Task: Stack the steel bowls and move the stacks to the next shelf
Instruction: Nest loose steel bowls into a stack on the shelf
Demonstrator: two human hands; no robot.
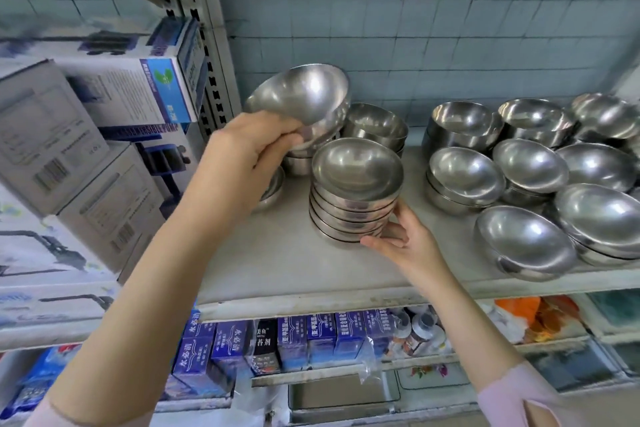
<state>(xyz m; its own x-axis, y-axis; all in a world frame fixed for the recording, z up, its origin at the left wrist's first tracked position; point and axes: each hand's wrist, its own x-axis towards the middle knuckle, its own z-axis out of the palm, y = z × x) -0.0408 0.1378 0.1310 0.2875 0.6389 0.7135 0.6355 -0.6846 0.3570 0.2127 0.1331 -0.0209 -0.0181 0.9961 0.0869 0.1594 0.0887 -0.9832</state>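
Bowls of steel crowd the grey shelf to the right of a tall stack that stands near the shelf's middle. The right hand grips the stack low on its right side, thumb and fingers curled against the bottom rims. Up and left of the stack, the left hand holds a single bowl by its underside, tilted and higher than the stack's top. A low pile sits just behind the stack. Cardboard boxes stand well left of it.
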